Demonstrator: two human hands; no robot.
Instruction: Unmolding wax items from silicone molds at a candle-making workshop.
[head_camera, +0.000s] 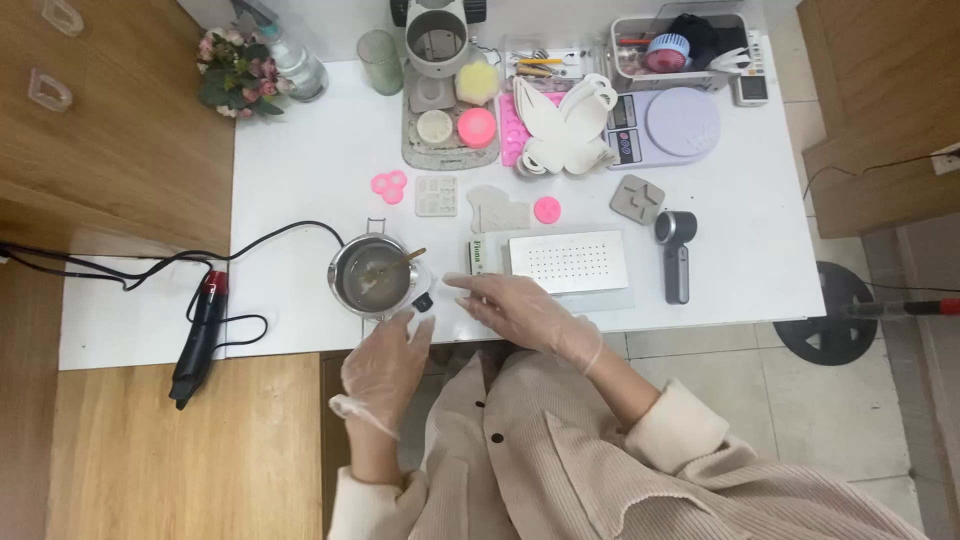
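Observation:
My left hand (385, 365), in a clear glove, rests at the table's near edge just below a small metal melting pot (372, 275) with a stick standing in it. Its fingertips reach toward the pot's black handle (423, 301); whether they touch it is unclear. My right hand (515, 308), also gloved, lies flat with fingers spread on the white table (300, 180), next to a white perforated block (568, 262) on a clear sheet. Neither hand holds anything.
A black and red heat gun (200, 335) with its cable lies at the left. A small handheld device (677, 250) lies right of the block. Moulds, pink pieces (389, 184), a scale (665, 128), a tray, a cup and flowers (235, 75) crowd the far side.

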